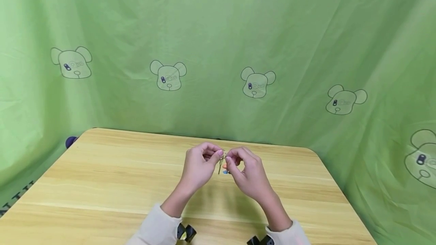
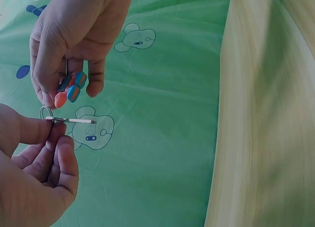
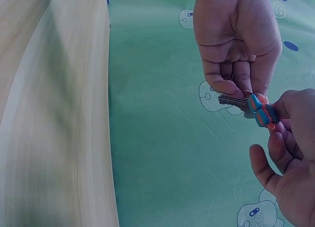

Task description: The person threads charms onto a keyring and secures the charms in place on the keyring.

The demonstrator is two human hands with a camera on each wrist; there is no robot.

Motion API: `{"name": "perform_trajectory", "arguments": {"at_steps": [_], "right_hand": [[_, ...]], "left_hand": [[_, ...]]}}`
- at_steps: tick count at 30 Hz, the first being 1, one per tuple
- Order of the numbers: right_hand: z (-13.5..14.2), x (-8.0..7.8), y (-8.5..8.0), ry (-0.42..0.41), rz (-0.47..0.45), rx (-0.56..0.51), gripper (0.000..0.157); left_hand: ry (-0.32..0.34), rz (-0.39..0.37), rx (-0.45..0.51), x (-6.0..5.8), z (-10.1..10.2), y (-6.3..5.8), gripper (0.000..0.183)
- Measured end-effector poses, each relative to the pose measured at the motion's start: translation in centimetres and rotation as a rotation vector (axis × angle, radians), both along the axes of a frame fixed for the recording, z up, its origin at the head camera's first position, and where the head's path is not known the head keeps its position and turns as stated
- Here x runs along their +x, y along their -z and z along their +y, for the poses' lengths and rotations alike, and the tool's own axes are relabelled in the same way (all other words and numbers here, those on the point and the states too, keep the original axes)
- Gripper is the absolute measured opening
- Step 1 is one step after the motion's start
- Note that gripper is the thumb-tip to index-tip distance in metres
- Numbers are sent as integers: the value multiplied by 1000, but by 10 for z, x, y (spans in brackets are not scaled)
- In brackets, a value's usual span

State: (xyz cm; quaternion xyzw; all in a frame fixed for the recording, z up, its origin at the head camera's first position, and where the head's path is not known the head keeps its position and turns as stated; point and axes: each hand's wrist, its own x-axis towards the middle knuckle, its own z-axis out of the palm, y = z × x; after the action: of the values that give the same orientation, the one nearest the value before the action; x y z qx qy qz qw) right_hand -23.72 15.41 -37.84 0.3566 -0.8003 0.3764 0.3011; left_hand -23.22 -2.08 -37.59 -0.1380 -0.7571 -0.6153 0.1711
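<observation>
Both hands meet fingertip to fingertip above the table. My left hand (image 1: 200, 167) pinches the head of a toothed metal key (image 3: 232, 101) between thumb and fingers, its blade pointing down. A thin wire key ring (image 2: 45, 112) loops up from the key's head, and my right hand (image 1: 250, 171) pinches that ring at its other side. Below the right fingertips dangles a small blue, orange and red charm (image 2: 73, 93), with rounded lobes. The charm (image 3: 262, 114) overlaps the key's head in the right wrist view. Fingertips partly hide the ring.
A wood-grain table (image 1: 112, 184) lies under the hands. Green cloth (image 1: 211, 29) printed with bear heads hangs behind and at both sides, close to the table's back edge. Black wrist cameras (image 1: 186, 233) sit at the cuffs of the pale sleeves (image 1: 154, 226).
</observation>
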Motion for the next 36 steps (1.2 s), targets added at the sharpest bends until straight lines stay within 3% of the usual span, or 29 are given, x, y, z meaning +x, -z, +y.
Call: {"name": "perform_trajectory", "arguments": {"at_steps": [9, 14, 23, 36], "right_hand": [[0, -1, 1, -8, 17, 8, 13], [0, -2, 1, -10, 25, 9, 13], [1, -2, 2, -8, 21, 7, 13], [-2, -2, 3, -16, 21, 3, 13]], "left_hand": [[28, -34, 57, 1, -1, -2, 8], [42, -8, 17, 0, -1, 0, 8], [-19, 73, -104, -2, 0, 2, 6], [-53, 80, -42, -1, 1, 2, 7]]}}
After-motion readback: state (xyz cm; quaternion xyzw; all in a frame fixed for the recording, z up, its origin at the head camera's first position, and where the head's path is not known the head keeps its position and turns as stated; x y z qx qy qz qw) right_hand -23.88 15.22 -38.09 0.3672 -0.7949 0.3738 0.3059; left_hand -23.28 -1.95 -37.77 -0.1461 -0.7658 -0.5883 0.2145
